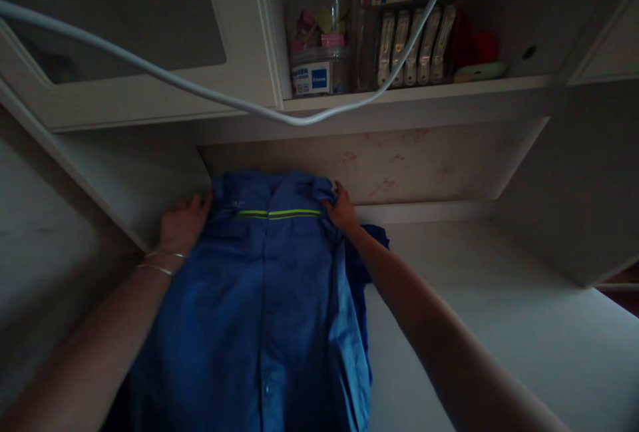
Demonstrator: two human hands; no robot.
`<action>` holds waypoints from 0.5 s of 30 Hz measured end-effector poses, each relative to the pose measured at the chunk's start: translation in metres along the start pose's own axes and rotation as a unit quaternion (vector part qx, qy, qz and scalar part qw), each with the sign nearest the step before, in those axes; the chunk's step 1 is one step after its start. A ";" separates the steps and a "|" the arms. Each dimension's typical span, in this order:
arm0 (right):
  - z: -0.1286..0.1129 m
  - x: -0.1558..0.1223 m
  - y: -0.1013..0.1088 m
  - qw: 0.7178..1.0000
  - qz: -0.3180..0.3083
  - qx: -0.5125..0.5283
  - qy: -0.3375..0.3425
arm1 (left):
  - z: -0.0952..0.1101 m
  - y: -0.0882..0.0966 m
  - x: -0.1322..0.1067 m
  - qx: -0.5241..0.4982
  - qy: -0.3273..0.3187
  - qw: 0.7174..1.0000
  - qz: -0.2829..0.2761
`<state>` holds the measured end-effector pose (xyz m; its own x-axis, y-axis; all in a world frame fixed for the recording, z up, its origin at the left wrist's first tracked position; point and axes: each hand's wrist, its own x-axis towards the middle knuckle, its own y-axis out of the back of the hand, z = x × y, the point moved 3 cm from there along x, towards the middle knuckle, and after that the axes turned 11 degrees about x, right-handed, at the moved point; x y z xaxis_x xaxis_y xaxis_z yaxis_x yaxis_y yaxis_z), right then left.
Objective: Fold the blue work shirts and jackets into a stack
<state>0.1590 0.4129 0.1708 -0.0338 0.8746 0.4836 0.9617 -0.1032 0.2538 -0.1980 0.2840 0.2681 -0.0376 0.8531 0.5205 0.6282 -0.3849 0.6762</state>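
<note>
A blue work jacket (294, 272) with a yellow-green stripe across the chest is spread before me, front side up, its collar end towards the back wall. My left hand (184, 222) is closed at its left shoulder edge; the fingertips are partly hidden and blurred. My right hand (342, 210) grips the bunched cloth at the right shoulder, thumb on top. Beneath the jacket's right side, some darker blue cloth (355, 265) sticks out. Two thin bangles circle my left wrist.
A white cable (299, 120) sags across the view above my hands. Overhead, a shelf (429, 89) carries clear plastic jars (319, 36) and a box of metallic items (410, 46). The white desktop (439, 285) extends to the right, with a side panel (564, 199) beyond.
</note>
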 end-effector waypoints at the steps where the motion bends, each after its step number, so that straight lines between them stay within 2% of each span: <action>1: 0.023 -0.005 -0.010 0.997 -0.003 -0.038 -0.068 | 0.021 -0.020 -0.007 -0.002 -0.023 1.000 -0.009; 3: 0.066 -0.028 -0.022 0.980 -0.003 -0.086 -0.181 | 0.058 -0.062 -0.027 0.002 -0.029 0.999 -0.014; 4: 0.083 -0.044 -0.025 0.971 -0.008 -0.101 -0.214 | 0.074 -0.081 -0.039 0.002 -0.036 0.999 -0.019; 6: 0.108 -0.075 -0.028 0.962 -0.047 -0.131 -0.235 | 0.102 -0.113 -0.062 -0.005 -0.067 0.997 -0.029; 8: 0.121 -0.102 -0.030 0.955 -0.111 -0.166 -0.221 | 0.122 -0.132 -0.081 -0.016 -0.100 0.994 -0.037; 10: 0.126 -0.122 -0.026 0.950 -0.151 -0.186 -0.202 | 0.133 -0.138 -0.099 -0.027 -0.113 0.993 -0.036; 12: 0.127 -0.138 -0.015 0.948 -0.158 -0.189 -0.200 | 0.132 -0.133 -0.119 -0.045 -0.103 0.993 -0.025; 15: 0.127 -0.171 0.017 0.951 -0.140 -0.168 -0.219 | 0.106 -0.120 -0.164 -0.099 -0.064 0.993 -0.016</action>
<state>0.2160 0.3220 -0.0140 -0.0879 0.9960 -0.0188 0.7881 0.0810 0.6101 -0.1844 0.2274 0.0464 0.0525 0.8986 0.4357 0.4627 -0.4085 0.7868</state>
